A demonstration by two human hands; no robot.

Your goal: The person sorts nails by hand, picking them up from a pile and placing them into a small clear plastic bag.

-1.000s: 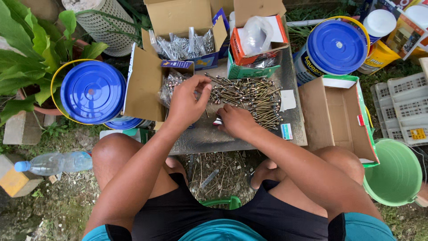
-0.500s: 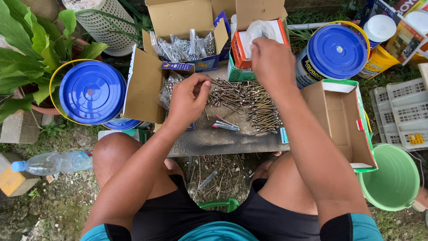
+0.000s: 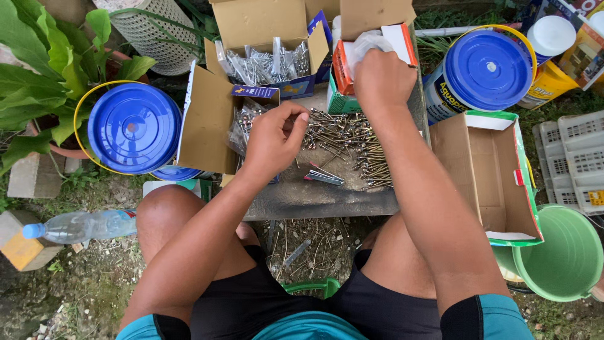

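We note the screw pile (image 3: 352, 141) on the bench (image 3: 321, 196). Left hand (image 3: 272, 140), beside the pile, pinches its fingers closed on a few screws. Right hand (image 3: 381, 79), beyond the pile, clenches a clear bag (image 3: 367, 43) over the orange box (image 3: 343, 69), apparently for filling.

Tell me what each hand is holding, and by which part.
The left hand pinches something small at its fingertips over the screw pile; what cannot be told. The right hand grips a clear plastic bag by its top.
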